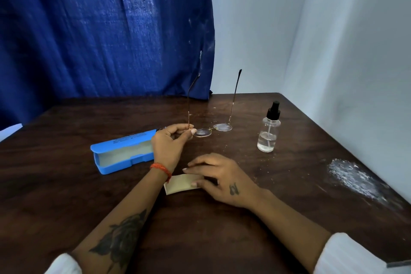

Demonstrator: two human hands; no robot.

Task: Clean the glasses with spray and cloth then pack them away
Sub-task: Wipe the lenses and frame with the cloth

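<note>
Left hand (171,140): fingers curled, thumb and forefinger pinching the glasses (212,129) at the left hinge, beside the left lens. Right hand (219,178): fingers nearly straight and spread, lying flat on the cloth (180,187), thumb tip on its near edge; nothing gripped. The two hands are apart, left farther from the person than right.

Glasses: lenses down on the desk (66,184) near its middle, both temples unfolded and standing up, tips pointing toward the far edge. The lens-to-lens axis runs left to right, roughly parallel to the far edge.

Cloth: pale, folded, flat on the desk toward the near edge, partly covered by the right hand.

Case (123,153): blue, open, long axis running left to right and slanting away at its right end, lying left of the left hand.

Bottle (268,128): clear, black spray top, upright, right of the glasses, toward the right edge.

A white powdery patch (353,178) lies by the right edge.
</note>
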